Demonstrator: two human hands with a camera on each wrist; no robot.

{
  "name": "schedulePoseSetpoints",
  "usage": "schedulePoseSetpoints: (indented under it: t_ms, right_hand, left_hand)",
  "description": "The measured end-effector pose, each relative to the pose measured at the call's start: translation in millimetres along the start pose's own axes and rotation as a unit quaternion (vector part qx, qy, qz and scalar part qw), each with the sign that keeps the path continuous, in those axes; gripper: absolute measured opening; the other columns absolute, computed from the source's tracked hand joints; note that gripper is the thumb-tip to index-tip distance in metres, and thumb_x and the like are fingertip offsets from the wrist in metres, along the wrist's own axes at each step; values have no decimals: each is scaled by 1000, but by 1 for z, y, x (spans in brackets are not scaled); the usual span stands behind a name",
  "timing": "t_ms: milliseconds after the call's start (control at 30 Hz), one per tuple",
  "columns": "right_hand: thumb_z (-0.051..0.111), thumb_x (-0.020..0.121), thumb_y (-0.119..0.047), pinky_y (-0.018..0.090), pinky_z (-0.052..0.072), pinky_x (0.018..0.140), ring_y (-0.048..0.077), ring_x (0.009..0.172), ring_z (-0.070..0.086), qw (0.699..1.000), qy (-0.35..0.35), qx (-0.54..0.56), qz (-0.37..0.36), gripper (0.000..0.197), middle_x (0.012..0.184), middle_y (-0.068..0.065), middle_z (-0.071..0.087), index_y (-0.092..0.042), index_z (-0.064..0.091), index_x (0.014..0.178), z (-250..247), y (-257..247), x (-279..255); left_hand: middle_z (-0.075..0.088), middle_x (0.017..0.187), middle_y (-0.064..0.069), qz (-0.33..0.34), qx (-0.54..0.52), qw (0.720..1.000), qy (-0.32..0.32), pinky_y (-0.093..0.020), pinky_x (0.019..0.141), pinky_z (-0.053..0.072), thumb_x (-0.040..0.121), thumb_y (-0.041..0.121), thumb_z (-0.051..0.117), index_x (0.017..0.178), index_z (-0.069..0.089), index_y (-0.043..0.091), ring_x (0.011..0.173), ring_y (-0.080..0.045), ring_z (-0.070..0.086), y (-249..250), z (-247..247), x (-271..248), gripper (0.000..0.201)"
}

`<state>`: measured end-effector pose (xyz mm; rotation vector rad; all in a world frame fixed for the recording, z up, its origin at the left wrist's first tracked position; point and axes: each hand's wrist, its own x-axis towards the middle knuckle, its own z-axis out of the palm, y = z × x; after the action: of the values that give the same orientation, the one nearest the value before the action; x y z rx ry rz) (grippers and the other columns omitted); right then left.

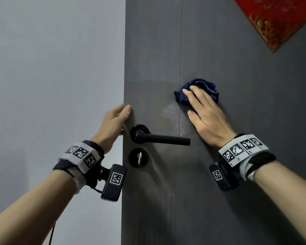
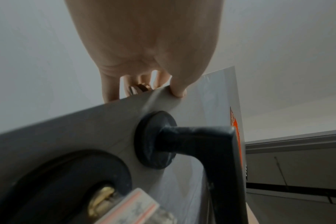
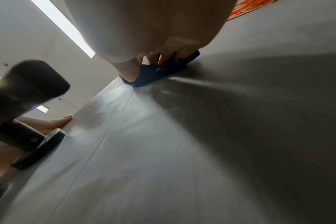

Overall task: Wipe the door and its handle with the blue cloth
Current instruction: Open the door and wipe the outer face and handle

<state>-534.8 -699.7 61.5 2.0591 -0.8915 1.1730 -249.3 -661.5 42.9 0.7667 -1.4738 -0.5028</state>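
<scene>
Right hand (image 1: 206, 112): flat on the door face, fingers straight and spread, pressing the bunched cloth against the panel; thumb lying bare on the door just below the cloth.
Blue cloth (image 1: 204, 87): crumpled dark blue, pinned under the right fingertips, up and to the right of the handle, just right of the door's vertical groove; seen from the right wrist as a dark wad (image 3: 155, 72) under the fingers.
Left hand (image 1: 113, 123): wrapped round the door's free edge above the handle, thumb on the near face, fingers curled behind the edge; same clasp in the left wrist view (image 2: 144, 45).
Door (image 1: 219, 174): dark grey, upright, with faint pale smears between the two hands and below the handle.
Handle (image 1: 159, 137): black lever on a round rose, pointing right, level, untouched by either hand, lower left of the cloth.
Lock (image 1: 139, 157): black round plate under the handle, key (image 1: 140, 157) in it.
Red decoration (image 1: 279, 20): pasted on the door, upper right, well apart from the cloth.
Wall (image 1: 51, 68): pale grey, left of the door edge.
</scene>
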Motion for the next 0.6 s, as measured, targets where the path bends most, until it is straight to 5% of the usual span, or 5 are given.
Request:
schedulePoseSetpoints:
  t_ms: [133,233,300,400,600]
  right_hand:
    - [49,96,-15,18,13,122,24,143,35,998,12,-17,-56,52,156,9,42,-13,48,148,14,-6,-32]
    - [48,98,-23,36,38,115,26,139,47,993,-78,-25,-86,51,158,4,42,-21,47,149,39,-15,-101]
    - [44,100,-32,34,42,109,23,133,51,984,-126,-51,-118,53,159,-3,40,-28,40,153,43,-17,-130]
    - [44,99,-33,33,46,102,27,124,58,978,-126,-86,-142,54,154,-1,48,-24,43,152,26,-7,-101]
    - [31,103,-33,22,2,125,4,155,3,996,-57,-42,-51,62,169,-4,11,-21,15,162,-8,0,7]
  left_hand:
    - [73,98,9,-9,-4,1000,11,-39,79,53,106,33,44,120,65,17,81,-3,67,-3,0,4,30]
    - [73,100,6,-15,-7,1000,16,-40,80,52,106,33,44,120,64,13,84,-7,67,-5,1,6,32]
    - [72,99,7,-20,-2,1000,19,-38,77,53,106,33,44,120,64,14,84,-7,66,-5,0,6,32]
    - [74,95,12,-22,5,1000,2,-27,65,56,106,35,43,117,66,20,82,-4,68,-1,-2,3,30]
    - [72,109,1,-29,25,998,-40,-30,72,54,106,35,44,122,66,18,91,-15,65,9,-11,-1,32]
